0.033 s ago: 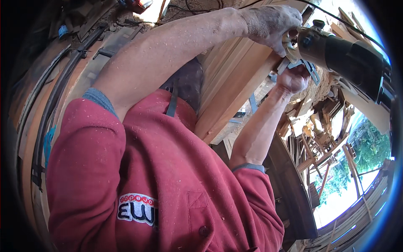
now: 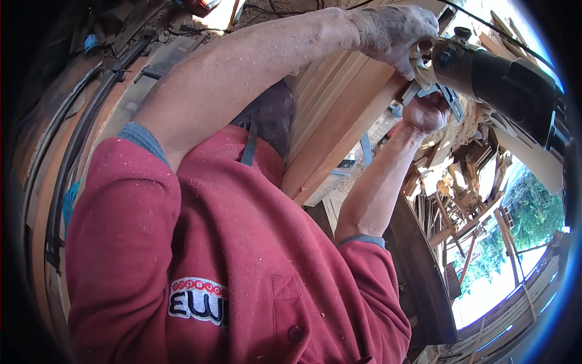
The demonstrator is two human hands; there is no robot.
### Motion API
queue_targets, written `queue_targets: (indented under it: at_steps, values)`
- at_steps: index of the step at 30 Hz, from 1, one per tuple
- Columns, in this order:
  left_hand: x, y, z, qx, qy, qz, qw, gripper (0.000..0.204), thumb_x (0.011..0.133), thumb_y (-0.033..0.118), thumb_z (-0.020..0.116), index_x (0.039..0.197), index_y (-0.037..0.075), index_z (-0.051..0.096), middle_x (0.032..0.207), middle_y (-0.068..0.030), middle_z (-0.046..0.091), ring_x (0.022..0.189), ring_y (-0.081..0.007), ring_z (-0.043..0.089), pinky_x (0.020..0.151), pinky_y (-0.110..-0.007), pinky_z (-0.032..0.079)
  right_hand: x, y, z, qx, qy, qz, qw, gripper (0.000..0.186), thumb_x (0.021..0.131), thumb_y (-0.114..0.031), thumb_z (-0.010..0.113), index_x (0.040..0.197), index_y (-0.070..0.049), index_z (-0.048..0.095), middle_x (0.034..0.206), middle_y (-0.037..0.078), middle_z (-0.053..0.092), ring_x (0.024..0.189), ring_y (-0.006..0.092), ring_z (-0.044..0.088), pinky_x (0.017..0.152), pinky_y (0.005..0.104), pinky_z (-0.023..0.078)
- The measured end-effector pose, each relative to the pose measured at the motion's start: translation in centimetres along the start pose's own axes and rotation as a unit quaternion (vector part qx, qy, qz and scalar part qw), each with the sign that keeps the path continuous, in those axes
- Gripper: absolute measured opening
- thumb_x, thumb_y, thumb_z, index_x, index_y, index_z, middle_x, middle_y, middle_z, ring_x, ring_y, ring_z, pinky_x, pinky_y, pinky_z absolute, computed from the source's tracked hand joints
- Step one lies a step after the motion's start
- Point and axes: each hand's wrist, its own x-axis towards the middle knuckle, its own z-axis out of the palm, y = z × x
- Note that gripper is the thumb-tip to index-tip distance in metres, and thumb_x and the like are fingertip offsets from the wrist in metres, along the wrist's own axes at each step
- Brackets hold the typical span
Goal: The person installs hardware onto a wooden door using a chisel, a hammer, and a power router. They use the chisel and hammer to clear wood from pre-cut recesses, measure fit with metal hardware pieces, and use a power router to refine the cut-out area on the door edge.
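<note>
My left hand (image 2: 400,37) reaches across from the left and is closed on the pale metal head of a power tool (image 2: 503,79) with a dark cylindrical body. Below it, my right hand (image 2: 427,114) curls its fingers at a slotted metal bracket (image 2: 451,104) on the same tool; part of the grip is hidden. Under the tool's head lies the end of a thick reddish-brown wooden beam (image 2: 342,130), which runs back toward my body. Sawdust flecks cover both forearms and my red sleeves. Where the tool meets the wood cannot be made out.
Long boards and dark clamp bars (image 2: 100,121) lie along the left. A heap of wood offcuts (image 2: 454,188) is on the right, with a dark wooden panel (image 2: 418,267) nearer. A black cable (image 2: 497,30) passes above the tool. Shavings and tools are scattered at the top.
</note>
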Motion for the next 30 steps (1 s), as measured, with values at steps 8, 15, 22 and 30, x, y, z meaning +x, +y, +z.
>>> queue_targets:
  at_steps: [8,15,22,30]
  values:
    - [0.7,1.4,-1.5,-0.044,-0.028,-0.071,0.996,0.055,0.068,0.025,0.089,0.108,-0.001,0.060,0.106,-0.0188,0.058,0.100,-0.0352,0.057,0.089,-0.044,0.047,0.2,-2.3,-1.5,0.070,-0.142,0.184,0.970,0.031,0.101,-0.031,0.050,0.102,-0.009,0.072,0.090,0.005,0.069,0.076,0.0210,0.058,0.075,0.0396,0.050]
    - [0.4,-0.3,1.9,0.048,0.019,-0.052,0.997,0.082,0.061,0.025,0.093,0.132,0.008,0.057,0.121,-0.0162,0.060,0.121,-0.0328,0.057,0.105,-0.040,0.047,0.4,-3.1,-1.5,0.085,-0.098,0.206,0.970,0.036,0.102,-0.030,0.048,0.120,-0.005,0.068,0.112,0.013,0.072,0.089,0.0259,0.068,0.088,0.0498,0.055]
    - [0.0,-0.9,1.2,0.079,-0.002,-0.046,0.996,0.095,0.062,0.028,0.093,0.144,0.012,0.048,0.125,-0.0161,0.059,0.121,-0.0331,0.057,0.108,-0.042,0.045,0.1,-2.1,-1.2,0.096,-0.120,0.204,0.967,0.034,0.105,-0.029,0.047,0.116,-0.005,0.068,0.112,0.015,0.072,0.091,0.0287,0.071,0.088,0.0503,0.058]
    - [2.9,6.8,-1.2,0.116,0.106,-0.123,0.980,0.101,0.054,0.035,0.098,0.134,-0.003,0.052,0.137,-0.0235,0.051,0.130,-0.0369,0.052,0.110,-0.043,0.043,-1.3,-2.0,0.2,0.127,-0.241,0.155,0.950,0.036,0.104,-0.035,0.046,0.124,-0.014,0.067,0.124,0.007,0.070,0.102,0.0218,0.069,0.087,0.0358,0.056]
